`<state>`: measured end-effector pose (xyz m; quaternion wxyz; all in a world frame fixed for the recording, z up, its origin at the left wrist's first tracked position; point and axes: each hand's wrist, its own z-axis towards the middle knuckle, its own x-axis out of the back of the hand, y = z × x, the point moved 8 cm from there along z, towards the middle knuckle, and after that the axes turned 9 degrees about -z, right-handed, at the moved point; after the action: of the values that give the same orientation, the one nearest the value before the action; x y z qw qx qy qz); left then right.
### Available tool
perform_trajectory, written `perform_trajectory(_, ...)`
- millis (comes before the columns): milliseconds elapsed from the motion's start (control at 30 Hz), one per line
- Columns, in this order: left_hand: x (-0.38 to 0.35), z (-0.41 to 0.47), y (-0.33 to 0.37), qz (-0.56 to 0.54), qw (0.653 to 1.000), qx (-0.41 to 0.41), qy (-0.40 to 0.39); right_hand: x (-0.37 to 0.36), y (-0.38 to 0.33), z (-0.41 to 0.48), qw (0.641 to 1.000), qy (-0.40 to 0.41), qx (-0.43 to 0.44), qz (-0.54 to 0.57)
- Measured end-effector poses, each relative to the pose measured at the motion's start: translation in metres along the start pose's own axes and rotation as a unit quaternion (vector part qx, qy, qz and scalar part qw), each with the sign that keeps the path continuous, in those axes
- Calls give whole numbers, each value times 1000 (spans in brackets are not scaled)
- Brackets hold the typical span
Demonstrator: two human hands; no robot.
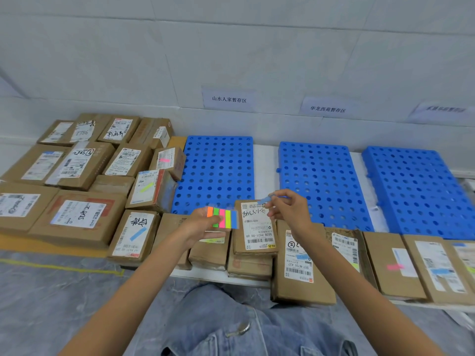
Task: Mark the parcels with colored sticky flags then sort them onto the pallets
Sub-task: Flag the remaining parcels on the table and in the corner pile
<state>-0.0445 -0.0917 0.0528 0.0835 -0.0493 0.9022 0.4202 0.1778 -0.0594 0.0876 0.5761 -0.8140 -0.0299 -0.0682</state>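
**A:** What is being held, and where?

**B:** A pad of sticky flags [223, 219] is being gripped in the left hand [199, 226], with the fingers curled beneath it, above the front row of parcels. A single blue flag [264, 200] is being pinched between the thumb and fingertips of the right hand [289, 208], just over the small parcel [257, 235] with the handwritten label.

**A:** How is this step being done well?

**B:** The flag is probably being brought to that white label. It is best being lowered sticky end first onto a blank patch, so that no barcode or address is being covered, and then being smoothed flat. On the neighbouring parcels [133, 235] flags are being shown placed the same way.

**A:** What is being risked?

**B:** The thin film is being held by one end only, so it is likely being curled or folded on itself if the move is being rushed.

**A:** And the sorting?

**B:** The blue pallets [321, 181] are being kept behind the row, beneath the paper wall signs [229, 99]. Sorting is being judged as not yet begun.
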Motion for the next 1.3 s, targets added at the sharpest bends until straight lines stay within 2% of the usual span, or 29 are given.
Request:
perform_trajectory(100,30,14,-23,16,996,17,86,-2,19,3,999,-32,-31,6)
perform_trajectory(167,37,21,-37,61,992,23,111,-5,33,3,998,-53,-43,-9)
perform_trajectory(300,37,36,-55,191,971,10,143,-12,45,6,991,-89,5,-98)
perform_trajectory(400,38,48,-54,348,921,-43,167,-18,41,5,973,-120,69,-182)
perform_trajectory(467,32,41,-36,463,855,-113,205,-21,37,5,959,-134,103,-227)
perform_trajectory(500,24,36,-26,490,829,-156,219,-23,34,6,948,-141,125,-255)
perform_trajectory(533,16,33,-17,481,826,-192,224,-25,31,6,934,-150,149,-289)
perform_trajectory(667,-26,43,-12,349,902,-195,165,-34,22,6,862,-169,253,-405)
perform_trajectory(733,-47,49,-15,335,910,-200,139,-37,21,5,828,-166,298,-445)
perform_trajectory(833,-61,51,-18,334,908,-209,143,-35,26,3,804,-157,323,-474)
perform_trajectory(900,-58,55,-22,309,921,-188,147,-29,31,0,796,-122,335,-489)
perform_trajectory(967,-51,60,-29,248,947,-145,146,-15,32,0,813,-55,322,-482)
perform_trajectory(1033,-48,62,-35,160,973,-100,135,2,39,3,875,-12,230,-427)
perform_trajectory(1100,-50,58,-34,99,983,-87,128,2,55,3,934,-59,130,-326)
perform_trajectory(1200,-45,50,-13,39,980,-124,152,-17,48,6,955,-91,134,-250)
perform_trajectory(1300,-33,48,31,-24,973,-167,160,-31,4,20,973,-58,147,-169)
